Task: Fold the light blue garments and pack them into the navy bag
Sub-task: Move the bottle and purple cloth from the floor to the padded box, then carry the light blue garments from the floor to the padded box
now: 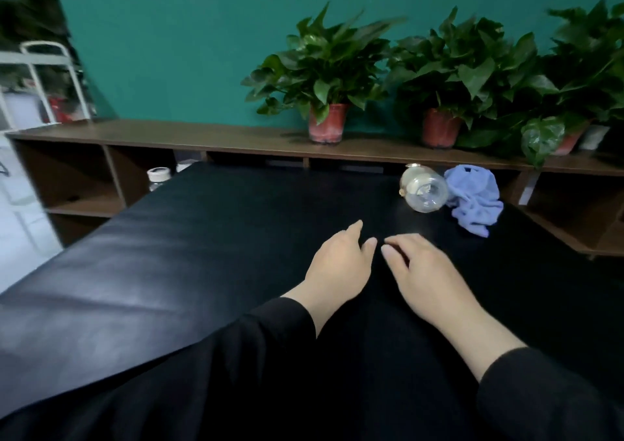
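Observation:
A crumpled light blue garment (473, 197) lies at the far right of the black table (169, 254). My left hand (339, 266) and my right hand (423, 273) rest flat on the dark surface in the middle, fingertips almost touching. Both hold nothing. The garment lies well beyond my right hand, farther away and to the right. I cannot make out a navy bag; the dark surface under my hands shows no outline.
A clear glass jar (423, 187) lies on its side right beside the garment. A brown shelf (202, 136) behind the table carries three potted plants (326, 79). A capped bottle (158, 175) stands at the table's far left corner.

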